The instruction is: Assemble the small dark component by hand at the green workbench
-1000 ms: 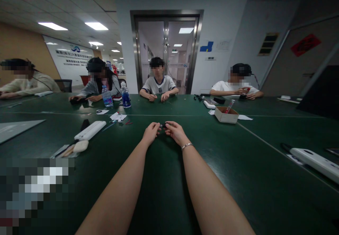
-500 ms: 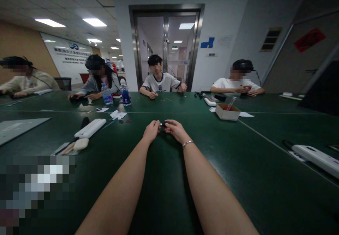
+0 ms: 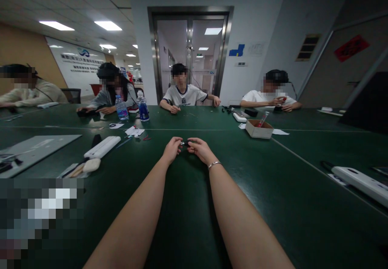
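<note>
Small dark-and-silver piece (image 3: 186, 143) is pinched narrowly at twelve o'clock between left hand (image 3: 172, 151) and right hand (image 3: 201, 149), grip unchanged; at ten, grey board (image 3: 45, 149) is shifted inward, handwork apparently undisturbed.

At far left, we are seeing a white wall sign (image 3: 69, 77) with a blue logo (image 3: 83, 52) above Chinese lines, "大数据" being the clearest part; we are finding lettering on the far shirt (image 3: 191, 93) and red paper (image 3: 351, 48) too blurred.
</note>
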Available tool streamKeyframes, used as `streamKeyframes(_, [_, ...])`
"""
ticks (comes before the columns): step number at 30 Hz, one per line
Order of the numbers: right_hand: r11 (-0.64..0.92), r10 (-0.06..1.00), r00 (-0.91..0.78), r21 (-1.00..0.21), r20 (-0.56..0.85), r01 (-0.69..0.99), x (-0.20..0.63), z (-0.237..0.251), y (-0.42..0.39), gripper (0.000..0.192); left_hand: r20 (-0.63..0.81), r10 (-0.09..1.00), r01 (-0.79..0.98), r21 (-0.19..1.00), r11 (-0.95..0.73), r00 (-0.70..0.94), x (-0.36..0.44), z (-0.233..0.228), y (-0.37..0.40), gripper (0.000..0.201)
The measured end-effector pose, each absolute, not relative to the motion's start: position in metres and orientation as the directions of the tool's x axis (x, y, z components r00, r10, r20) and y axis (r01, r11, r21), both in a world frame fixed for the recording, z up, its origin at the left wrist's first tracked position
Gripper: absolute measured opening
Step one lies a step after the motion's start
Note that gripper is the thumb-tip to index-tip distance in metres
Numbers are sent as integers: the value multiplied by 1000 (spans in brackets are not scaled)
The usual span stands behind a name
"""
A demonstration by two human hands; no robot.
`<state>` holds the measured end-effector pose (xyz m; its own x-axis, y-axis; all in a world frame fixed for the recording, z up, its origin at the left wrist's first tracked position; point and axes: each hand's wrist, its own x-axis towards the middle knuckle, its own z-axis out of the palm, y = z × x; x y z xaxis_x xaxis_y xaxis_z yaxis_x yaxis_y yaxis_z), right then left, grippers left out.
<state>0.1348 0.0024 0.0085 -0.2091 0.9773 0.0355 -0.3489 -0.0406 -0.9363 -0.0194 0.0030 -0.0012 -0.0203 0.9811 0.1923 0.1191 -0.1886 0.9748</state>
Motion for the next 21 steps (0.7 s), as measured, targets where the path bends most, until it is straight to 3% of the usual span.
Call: streamKeyframes(21, [-44, 974, -224, -930, 42, -364, 135, 4, 6, 21, 246, 967, 138, 958, -253, 65, -19, -3, 4, 22])
